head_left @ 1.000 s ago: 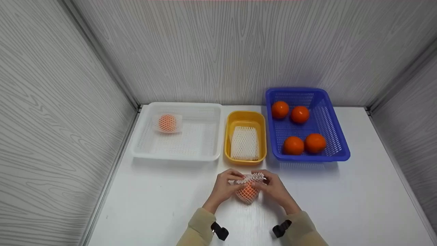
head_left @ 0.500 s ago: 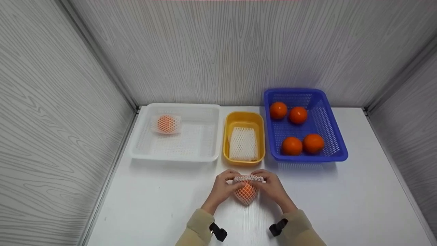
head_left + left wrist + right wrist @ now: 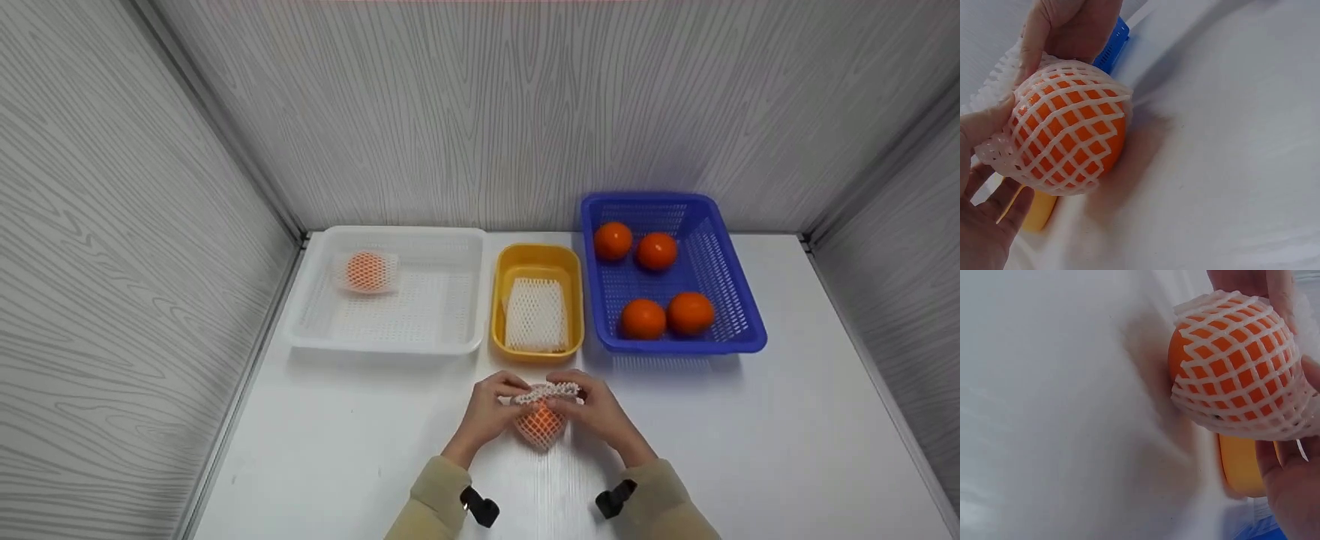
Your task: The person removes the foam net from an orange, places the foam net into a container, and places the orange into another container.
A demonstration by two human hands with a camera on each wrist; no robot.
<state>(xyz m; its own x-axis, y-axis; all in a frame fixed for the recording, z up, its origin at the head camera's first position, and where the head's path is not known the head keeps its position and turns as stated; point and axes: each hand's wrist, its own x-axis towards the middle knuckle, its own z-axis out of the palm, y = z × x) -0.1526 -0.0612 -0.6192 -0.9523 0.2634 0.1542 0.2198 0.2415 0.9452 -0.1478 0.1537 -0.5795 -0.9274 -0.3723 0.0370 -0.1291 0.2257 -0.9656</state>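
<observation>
Orange (image 3: 1070, 117) inside net (image 3: 546, 393), left grip (image 3: 487, 409), right grip (image 3: 598, 409)

This looks like a small work booth, the kind in a lab or a workshop; which one, I can't tell. A white counter (image 3: 337, 427) sits inside a back wall (image 3: 465, 112), a left wall (image 3: 112, 262) and a right wall (image 3: 907, 300), all with wavy gray lines like wood. Gray strips (image 3: 223, 120) go up from its far corners. Near the far edge, a white basket (image 3: 382, 348), a yellow tub (image 3: 538, 358) and a blue basket (image 3: 682, 347) stand in a row. Little black gadgets (image 3: 484, 511) sit by both tan sleeves (image 3: 435, 501).
</observation>
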